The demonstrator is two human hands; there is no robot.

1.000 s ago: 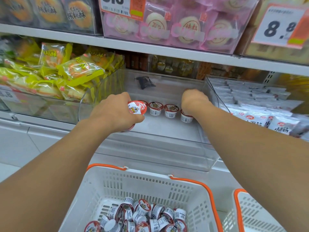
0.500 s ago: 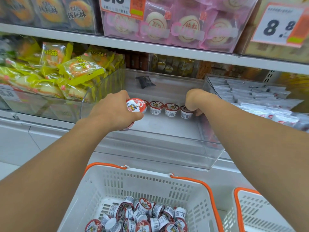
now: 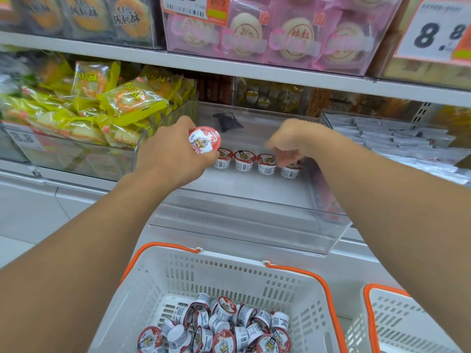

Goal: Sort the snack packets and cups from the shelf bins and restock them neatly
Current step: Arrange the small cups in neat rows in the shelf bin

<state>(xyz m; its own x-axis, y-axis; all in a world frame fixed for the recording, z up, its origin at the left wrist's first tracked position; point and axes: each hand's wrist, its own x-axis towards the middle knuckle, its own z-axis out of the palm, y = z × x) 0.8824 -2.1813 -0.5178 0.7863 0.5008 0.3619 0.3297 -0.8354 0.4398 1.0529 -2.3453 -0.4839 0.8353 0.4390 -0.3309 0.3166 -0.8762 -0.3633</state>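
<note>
Left hand point(image 3: 170, 155) grips a red-lidded cup point(image 3: 204, 139), tilted with lid toward camera, just over the left end of the clear bin point(image 3: 244, 225); right hand point(image 3: 290, 143) is blurred, fingers curled down at the rightmost cup in the row point(image 3: 257, 163), can't tell if it's gripping. Yellow packets point(image 3: 102, 108) fill the bin to the left, four cups stand upright side by side on the clear bin's floor with a dark packet point(image 3: 228, 122) behind them, white packets point(image 3: 397, 141) lie in the bin on the right. Below, a white basket point(image 3: 229, 278) with orange rim holds a loose pile of cups point(image 3: 219, 327), second basket point(image 3: 413, 324) at right edge.
</note>
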